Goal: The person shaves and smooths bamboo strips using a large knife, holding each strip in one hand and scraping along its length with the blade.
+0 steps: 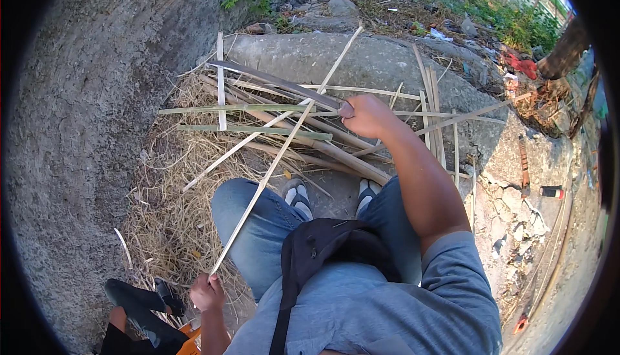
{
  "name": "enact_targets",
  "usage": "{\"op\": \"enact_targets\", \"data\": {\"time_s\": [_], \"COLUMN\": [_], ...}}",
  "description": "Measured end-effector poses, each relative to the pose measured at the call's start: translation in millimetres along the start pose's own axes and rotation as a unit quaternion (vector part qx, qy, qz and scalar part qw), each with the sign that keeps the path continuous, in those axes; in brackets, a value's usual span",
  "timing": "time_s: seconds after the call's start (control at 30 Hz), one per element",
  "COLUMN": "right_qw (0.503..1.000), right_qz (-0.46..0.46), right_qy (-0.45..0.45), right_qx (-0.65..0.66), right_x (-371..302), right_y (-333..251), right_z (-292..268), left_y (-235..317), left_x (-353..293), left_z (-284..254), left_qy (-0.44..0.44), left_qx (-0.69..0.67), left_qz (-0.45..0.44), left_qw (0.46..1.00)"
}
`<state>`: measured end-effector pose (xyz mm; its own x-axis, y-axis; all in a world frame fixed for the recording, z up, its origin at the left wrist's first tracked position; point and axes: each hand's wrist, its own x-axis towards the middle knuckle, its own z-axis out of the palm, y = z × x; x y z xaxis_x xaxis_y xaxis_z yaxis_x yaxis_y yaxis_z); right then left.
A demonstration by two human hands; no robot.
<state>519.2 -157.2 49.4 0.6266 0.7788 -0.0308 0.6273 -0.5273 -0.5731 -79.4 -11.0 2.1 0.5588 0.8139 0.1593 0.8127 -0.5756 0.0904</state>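
Note:
My left hand (pixel 208 293), at the lower left, is closed round the near end of a long pale bamboo strip (pixel 261 184). The strip slants up across my left knee toward the far right. Out ahead, my right hand (pixel 371 116) grips the handle of a long-bladed knife (pixel 274 83), its blade pointing left. The strip crosses the knife near the handle end; whether they touch I cannot tell. Beneath them lie green bamboo strips (pixel 255 131) and several brown bamboo poles (pixel 349 155).
Thin shavings (pixel 171 193) heap up at the left beside a rough grey wall (pixel 77 129). A large flat rock (pixel 284 51) lies beyond the poles. More strips (pixel 434 103) lean at the right. Another person's leg (pixel 139 306) shows at the lower left. A black cylinder (pixel 551 191) lies far right.

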Motion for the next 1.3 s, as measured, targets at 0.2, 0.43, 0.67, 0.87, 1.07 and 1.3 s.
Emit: {"op": "enact_targets", "data": {"time_s": [0.2, 0.43, 0.67, 0.87, 1.07, 1.3], "right_qw": [0.99, 0.99, 0.998, 0.992, 0.982, 0.999], "right_qz": [-0.09, -0.075, -0.014, -0.083, -0.12, -0.006], "right_qy": [-0.063, -0.082, -0.022, -0.066, -0.096, 0.024], "right_qx": [-0.083, -0.086, -0.056, -0.062, -0.113, -0.027], "right_x": [-19, -5, -1, -18, -19, 10], "right_y": [-22, -30, -7, -23, -48, 9], "right_z": [12, 5, 6, 14, 11, 18], "left_y": [8, -2, 3, 7, 0, 2], "left_x": [-1, -5, -2, -5, -1, -3], "left_z": [-8, 0, -10, -12, -9, -2], "left_qy": [0.014, 0.017, 0.016, 0.016, 0.003, 0.014], "left_qx": [0.019, 0.038, 0.037, 0.032, 0.04, 0.034], "left_qz": [0.006, 0.019, 0.014, 0.013, 0.019, 0.014], "left_qw": [1.0, 0.999, 0.999, 0.999, 0.999, 0.999]}}
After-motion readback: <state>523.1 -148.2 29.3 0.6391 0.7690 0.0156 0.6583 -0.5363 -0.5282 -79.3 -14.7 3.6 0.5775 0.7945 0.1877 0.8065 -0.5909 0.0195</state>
